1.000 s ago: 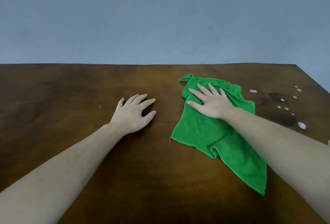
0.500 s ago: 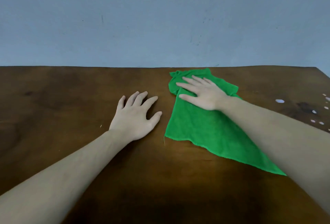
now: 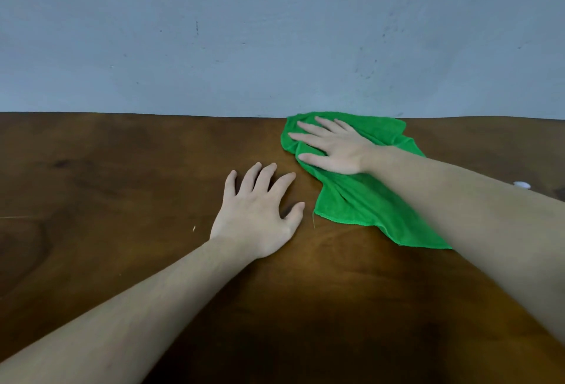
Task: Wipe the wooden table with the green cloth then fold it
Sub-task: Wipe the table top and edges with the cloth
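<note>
Right hand (image 3: 336, 151) flat, fingers apart, on green cloth (image 3: 360, 200); forearm hides cloth's right edge.

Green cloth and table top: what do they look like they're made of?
The green cloth looks like soft microfibre or terry: matte, fuzzy, rumpling under the flat right hand. The table looks like dark-stained wood or veneer, with visible grain and a low sheen.

Right forearm covers the green cloth (image 3: 351, 200) from its 3 o'clock side down to the near corner. Right hand (image 3: 336, 151) hides the cloth beneath the palm. White speck (image 3: 521, 184) at 3 o'clock: too small to identify. Tabletop (image 3: 122, 169) cut by left, right and bottom edges.
</note>
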Tool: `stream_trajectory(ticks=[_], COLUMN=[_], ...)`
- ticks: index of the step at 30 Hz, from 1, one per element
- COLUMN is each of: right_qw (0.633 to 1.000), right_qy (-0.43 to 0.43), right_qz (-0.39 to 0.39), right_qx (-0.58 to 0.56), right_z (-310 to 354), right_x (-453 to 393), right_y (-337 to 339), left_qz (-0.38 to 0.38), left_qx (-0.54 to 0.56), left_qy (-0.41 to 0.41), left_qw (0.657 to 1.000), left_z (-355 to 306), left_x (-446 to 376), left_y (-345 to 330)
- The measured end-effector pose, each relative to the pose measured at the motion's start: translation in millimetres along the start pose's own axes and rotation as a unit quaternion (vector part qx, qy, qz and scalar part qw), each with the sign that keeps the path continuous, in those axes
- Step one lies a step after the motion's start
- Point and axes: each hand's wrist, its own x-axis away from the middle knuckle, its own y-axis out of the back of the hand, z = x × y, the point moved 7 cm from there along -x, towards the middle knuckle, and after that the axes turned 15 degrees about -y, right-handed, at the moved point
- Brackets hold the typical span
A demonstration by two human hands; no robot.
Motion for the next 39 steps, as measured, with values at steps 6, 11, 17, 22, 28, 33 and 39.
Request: stream_trajectory(ticks=[6, 11, 17, 22, 28, 33, 39], right_qw=[0.996, 0.969, 0.935, 0.955, 0.974, 0.977, 0.952], right_qy=[-0.086, -0.239, -0.347, -0.295, -0.220, -0.205, -0.298], right_qz=[-0.001, 0.012, 0.020, 0.013, -0.009, -0.022, -0.004], right_qx=[-0.034, -0.055, -0.065, -0.036, -0.050, -0.058, -0.064], right_z=[-70, -168, -181, -121, -64, -88, -148], right_x=[3, 52, 97, 132, 196, 244, 272], right_y=[2, -9, -22, -28, -36, -41, -52], left_qz=[0.011, 0.025, 0.026, 0.030, 0.049, 0.102, 0.096], left_qx=[0.009, 0.012, 0.011, 0.005, -0.006, 0.017, 0.047], left_qy=[0.000, 0.000, -0.004, -0.005, -0.004, 0.021, -0.004], left_qw=[1.000, 1.000, 1.000, 1.000, 0.999, 0.994, 0.994], left_z=[0, 1, 0, 0, -2, -7, -67], left_x=[0, 0, 0, 0, -1, 2, 43], left_y=[0, 0, 2, 2, 1, 3, 0])
